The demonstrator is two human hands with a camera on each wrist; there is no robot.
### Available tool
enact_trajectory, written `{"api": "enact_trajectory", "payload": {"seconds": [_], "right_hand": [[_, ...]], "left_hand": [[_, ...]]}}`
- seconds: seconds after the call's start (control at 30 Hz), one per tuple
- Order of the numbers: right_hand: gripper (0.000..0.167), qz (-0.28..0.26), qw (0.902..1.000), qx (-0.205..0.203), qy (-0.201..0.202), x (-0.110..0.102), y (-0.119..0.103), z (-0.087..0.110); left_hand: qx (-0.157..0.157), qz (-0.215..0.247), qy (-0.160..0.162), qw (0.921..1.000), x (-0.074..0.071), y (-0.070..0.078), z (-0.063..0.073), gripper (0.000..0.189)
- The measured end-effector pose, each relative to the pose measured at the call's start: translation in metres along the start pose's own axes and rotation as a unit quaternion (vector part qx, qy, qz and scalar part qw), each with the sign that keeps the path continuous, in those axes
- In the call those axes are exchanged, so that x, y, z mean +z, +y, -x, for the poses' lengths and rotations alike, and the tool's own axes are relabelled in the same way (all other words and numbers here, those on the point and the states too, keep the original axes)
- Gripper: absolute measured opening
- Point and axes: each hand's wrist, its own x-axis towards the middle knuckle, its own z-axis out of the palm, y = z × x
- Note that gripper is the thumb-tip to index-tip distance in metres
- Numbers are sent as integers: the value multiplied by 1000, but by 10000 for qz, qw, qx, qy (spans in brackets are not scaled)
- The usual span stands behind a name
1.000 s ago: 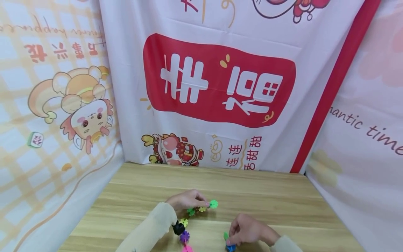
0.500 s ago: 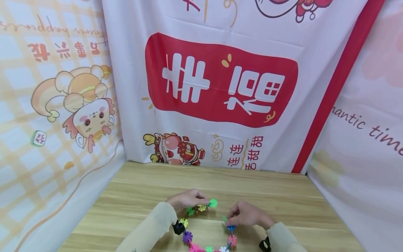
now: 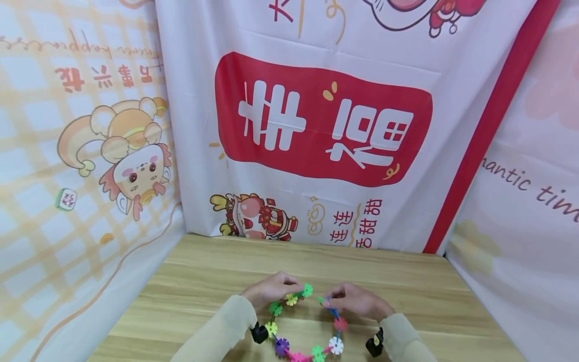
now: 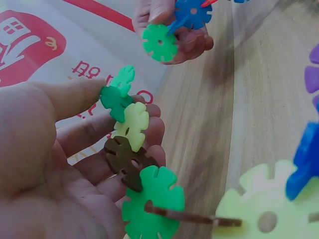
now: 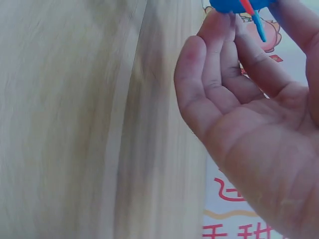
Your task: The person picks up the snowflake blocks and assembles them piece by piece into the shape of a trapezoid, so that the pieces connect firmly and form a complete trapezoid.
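Observation:
A chain of slotted plastic snowflake discs curves in a ring above the table in the head view, its two ends apart at the far side. My left hand (image 3: 273, 289) pinches a dark green disc (image 4: 115, 102) near one end, thumb against fingers. A brighter green disc (image 4: 123, 78) sticks out past that thumb as the end piece. My right hand (image 3: 360, 300) pinches the other end at a blue disc (image 4: 194, 14), with a green disc (image 4: 160, 43) as its tip. The purple disc (image 3: 282, 347), pink disc (image 3: 297, 357) and white disc (image 3: 336, 345) form the near side.
The wood-grain table (image 3: 203, 266) reaches back to a white hanging cloth (image 3: 194, 166) with a red printed panel. Printed cloths also stand at the left and right sides. Each wrist carries a black device, such as the right wrist camera (image 3: 375, 344).
My right hand has moved away from me and slightly left, bringing its chain end close to the left hand's end. More of the ring now shows. The left hand stays nearly in place.

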Motion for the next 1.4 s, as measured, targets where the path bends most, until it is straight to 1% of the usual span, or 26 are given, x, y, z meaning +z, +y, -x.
{"api": "enact_trajectory", "payload": {"seconds": [0.07, 0.13, 0.27, 0.37, 0.57, 0.67, 0.8, 0.97, 1.2, 1.4], "right_hand": [[38, -245, 9997, 23, 78, 1, 0, -2], [39, -467, 9988, 6, 149, 2, 1, -4], [41, -853, 9961, -35, 240, 4, 5, -9], [42, -1019, 9943, -34, 321, 6, 7, -11], [45, -1240, 9915, -138, 372, 7, 6, -13], [45, -1276, 9911, -194, 328, 7, 5, -14], [45, -1299, 9910, -165, 276, 7, 2, -14], [46, -1180, 9923, -142, 342, 9, -1, -14], [45, -994, 9930, -114, 628, 12, -5, -15], [45, -1048, 9894, -1, 1006, 17, -11, -15]], "left_hand": [[16, 109, 56, 9999, 1, 0, -1, 33], [1, 141, 184, 9997, 3, -1, -1, 29], [-104, 8, 538, 9985, 6, 0, -2, 24], [-86, -161, 778, 9968, 8, 2, -2, 22], [-21, -277, 982, 9948, 8, 3, -5, 22], [-12, -288, 1016, 9944, 8, 2, -6, 21], [11, -246, 993, 9948, 8, 0, -7, 21], [26, -159, 1023, 9946, 9, -2, -8, 20], [171, -94, 1150, 9932, 11, -2, -8, 21], [312, -153, 1473, 9885, 16, 0, -6, 19]]}}
